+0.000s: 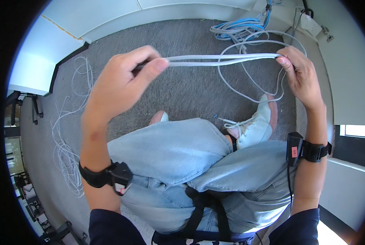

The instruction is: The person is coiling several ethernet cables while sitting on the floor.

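Note:
Two strands of a white cable (197,57) stretch nearly level between my hands, above the carpet. My left hand (124,76) grips them at one end, thumb pressed over the fingers. At the other end my right hand (300,73) pinches the strands between thumb and fingers. Loose loops of white cable (228,88) hang or lie below and beside my right hand, partly over a shoe. Which strand leads into which loop I cannot tell. More thin white cable (67,165) lies in a tangled heap on the floor to the left.
A bundle of blue and grey cables (240,29) lies by the far wall, near a white socket box (310,26). My bent legs in jeans (176,150) and a laced shoe (253,127) are below. White panels (47,58) bound the left; a chair base (32,105) stands there.

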Available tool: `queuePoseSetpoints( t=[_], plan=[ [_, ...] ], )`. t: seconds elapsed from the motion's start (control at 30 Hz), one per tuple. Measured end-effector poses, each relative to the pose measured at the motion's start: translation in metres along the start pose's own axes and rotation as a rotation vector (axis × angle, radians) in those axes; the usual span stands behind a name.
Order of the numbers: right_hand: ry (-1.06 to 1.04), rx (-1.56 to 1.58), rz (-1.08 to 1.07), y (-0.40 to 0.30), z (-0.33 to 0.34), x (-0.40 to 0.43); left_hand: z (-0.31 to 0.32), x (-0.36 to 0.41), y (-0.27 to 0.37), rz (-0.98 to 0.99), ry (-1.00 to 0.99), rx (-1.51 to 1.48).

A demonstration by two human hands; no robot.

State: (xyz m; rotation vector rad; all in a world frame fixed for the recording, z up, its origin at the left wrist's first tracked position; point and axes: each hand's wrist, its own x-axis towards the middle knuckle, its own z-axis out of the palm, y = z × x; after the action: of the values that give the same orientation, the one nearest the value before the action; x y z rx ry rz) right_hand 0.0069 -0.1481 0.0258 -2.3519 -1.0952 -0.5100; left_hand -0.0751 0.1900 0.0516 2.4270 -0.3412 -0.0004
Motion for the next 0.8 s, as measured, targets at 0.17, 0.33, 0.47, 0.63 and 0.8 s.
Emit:
queuePoseSetpoints(
  t=[0.17,0.33,0.47,0.63,0.8],
  plan=[
    [-0.025,-0.041,0.359,0.047,-0.007,-0.025,-0.017,-0.003,-0.024,-0.002,0.142,0.071],
    [-0.103,0.016,0.165,0.001,0.010,-0.013,0.002,-0.002,-0.003,0.082,0.199,0.285],
    [-0.229,0.309,-0.024,-0.078,0.037,0.005,0.033,0.000,0.024,0.330,0.223,0.406],
    [-0.076,0.409,0.091,-0.108,0.064,-0.010,0.052,0.008,0.034,0.431,0.192,0.405],
    [-0.078,0.095,-0.074,-0.083,0.049,0.008,0.022,0.004,0.025,0.361,0.214,0.376]
  ],
)
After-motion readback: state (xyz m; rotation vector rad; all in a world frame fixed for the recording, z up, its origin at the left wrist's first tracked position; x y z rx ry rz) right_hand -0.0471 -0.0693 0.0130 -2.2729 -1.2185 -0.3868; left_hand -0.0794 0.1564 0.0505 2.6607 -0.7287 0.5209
